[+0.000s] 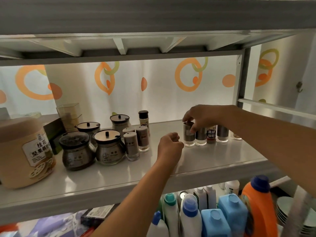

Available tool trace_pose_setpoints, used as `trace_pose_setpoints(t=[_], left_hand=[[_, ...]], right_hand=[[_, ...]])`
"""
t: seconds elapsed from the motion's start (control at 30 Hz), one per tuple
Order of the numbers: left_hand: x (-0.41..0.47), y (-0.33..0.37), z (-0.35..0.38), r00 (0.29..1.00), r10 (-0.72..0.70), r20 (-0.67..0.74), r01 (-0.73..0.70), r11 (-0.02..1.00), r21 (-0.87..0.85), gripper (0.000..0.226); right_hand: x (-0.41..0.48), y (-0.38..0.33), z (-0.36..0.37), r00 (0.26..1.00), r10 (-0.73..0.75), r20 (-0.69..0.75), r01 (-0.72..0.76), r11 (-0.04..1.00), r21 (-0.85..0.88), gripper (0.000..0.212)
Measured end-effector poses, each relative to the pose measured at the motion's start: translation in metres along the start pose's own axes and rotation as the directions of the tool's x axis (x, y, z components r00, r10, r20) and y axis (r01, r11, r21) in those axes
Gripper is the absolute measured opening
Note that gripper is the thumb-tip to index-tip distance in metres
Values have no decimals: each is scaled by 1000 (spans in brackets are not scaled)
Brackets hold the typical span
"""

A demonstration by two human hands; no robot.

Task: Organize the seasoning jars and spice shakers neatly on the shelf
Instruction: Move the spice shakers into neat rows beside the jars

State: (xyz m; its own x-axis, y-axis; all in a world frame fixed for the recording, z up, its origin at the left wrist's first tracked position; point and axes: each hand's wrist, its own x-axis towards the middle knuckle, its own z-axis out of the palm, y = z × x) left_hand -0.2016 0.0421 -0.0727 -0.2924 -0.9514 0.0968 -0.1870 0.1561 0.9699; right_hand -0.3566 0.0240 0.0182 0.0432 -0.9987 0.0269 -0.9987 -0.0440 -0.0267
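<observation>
On the white shelf (pixel 119 175), my right hand (pixel 200 117) grips the top of a clear spice shaker (pixel 188 136) that stands at the left end of a row. Beside it in that row stand another shaker (pixel 201 138), a red-labelled pepper bottle (pixel 211 135) and a third shaker (pixel 222 134). My left hand (pixel 170 144) hovers in a loose fist just left of the held shaker, holding nothing. At the left stand round glass seasoning jars (pixel 109 147) with dark lids, several small shakers (pixel 131 147) and a tall black-capped bottle (pixel 143 119).
A large beige canister (pixel 24 151) stands at the shelf's left front, with a dark box (pixel 54 134) and a clear container (pixel 68 117) behind it. The upper shelf (pixel 153 17) hangs low overhead. Detergent bottles (pixel 256 206) fill the shelf below.
</observation>
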Motion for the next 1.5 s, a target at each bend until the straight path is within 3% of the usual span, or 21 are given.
trace_pose_setpoints(t=[0.17,0.3,0.4,0.5,0.63,0.8,0.93,1.03,1.5], left_hand=[[1,-1,-5,1000,-4,0,4,1000,-1,51],[-6,0,-6,1000,11,28,-11,1000,9,48],[-16,-6,-9,998,57,36,-58,998,25,47],[-25,-12,-18,995,102,5,-102,993,62,48],[-36,-21,-38,988,151,-34,-146,983,110,46],[-43,-33,-67,979,173,-106,-152,971,183,46],[-48,-40,-81,981,146,-131,-122,977,174,49],[-51,-42,-84,979,147,-140,-121,976,181,48],[-47,-40,-87,977,101,-189,-82,991,106,37]], right_hand=[[-2,-1,4,999,-22,-26,23,999,25,38],[-9,-10,7,998,-50,-35,53,994,100,34],[-20,-20,23,991,-13,-134,52,955,291,39],[-34,-29,57,968,60,-244,88,828,553,38],[-32,-52,91,941,119,-316,123,751,649,36],[-21,-90,101,936,78,-344,191,706,682,36],[-15,-102,113,937,115,-329,134,753,644,38],[-13,-102,113,939,166,-301,87,733,675,40],[-11,-102,115,954,132,-270,57,802,595,29]])
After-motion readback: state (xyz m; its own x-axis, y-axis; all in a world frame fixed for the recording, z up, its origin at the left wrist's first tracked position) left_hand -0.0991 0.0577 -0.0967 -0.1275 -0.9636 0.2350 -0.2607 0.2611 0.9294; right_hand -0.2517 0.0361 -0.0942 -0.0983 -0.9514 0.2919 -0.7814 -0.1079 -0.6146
